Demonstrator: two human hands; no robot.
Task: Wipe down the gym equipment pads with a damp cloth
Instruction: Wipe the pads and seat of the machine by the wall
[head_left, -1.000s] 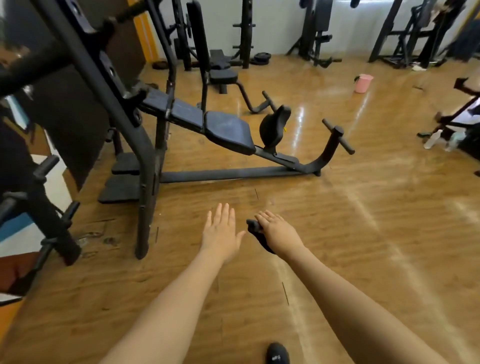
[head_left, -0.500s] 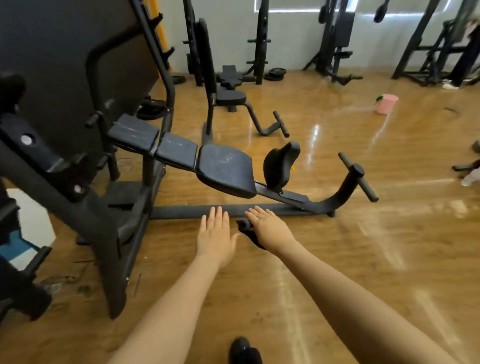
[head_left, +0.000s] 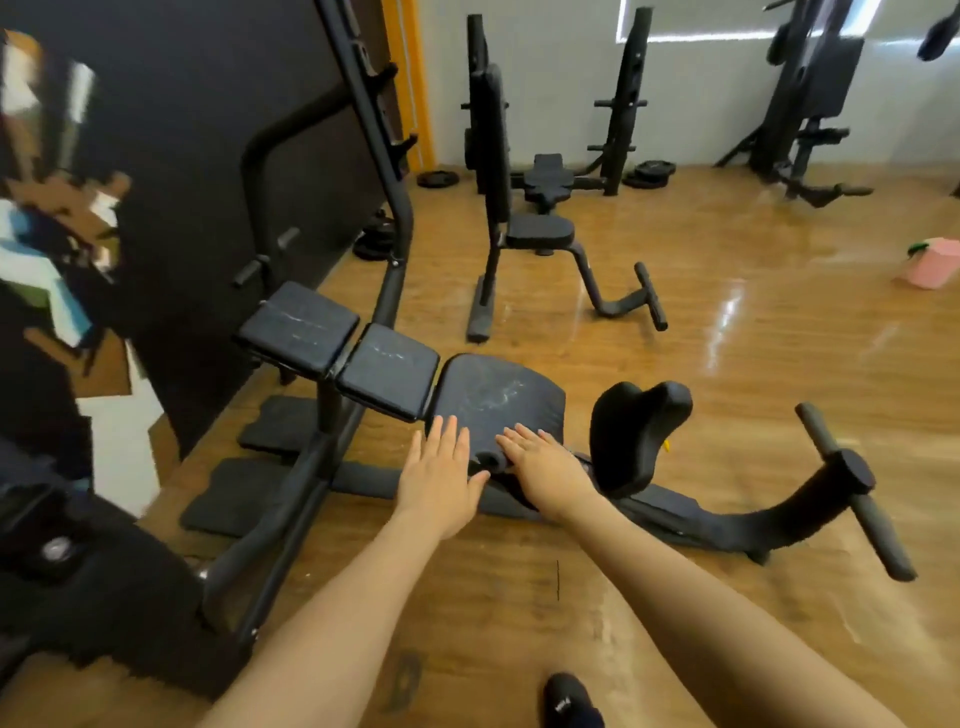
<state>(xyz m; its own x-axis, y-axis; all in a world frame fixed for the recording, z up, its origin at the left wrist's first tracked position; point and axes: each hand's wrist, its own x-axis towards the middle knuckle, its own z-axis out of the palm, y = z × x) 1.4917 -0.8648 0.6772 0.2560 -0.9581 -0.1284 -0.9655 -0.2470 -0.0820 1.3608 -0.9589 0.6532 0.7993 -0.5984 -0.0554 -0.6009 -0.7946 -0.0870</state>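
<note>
Your right hand (head_left: 545, 467) grips the dark cloth (head_left: 491, 461) just at the near edge of the seat pad (head_left: 498, 397), which runs away up-left toward two more pads, while your left hand (head_left: 441, 478) hovers flat and empty beside it

One head-worn wide-angle view, looking forward and steeply down over both outstretched forearms at the bench pad (head_left: 498, 400) close ahead; the wooden floor (head_left: 753, 364) and farther machines fill the upper frame.
</note>
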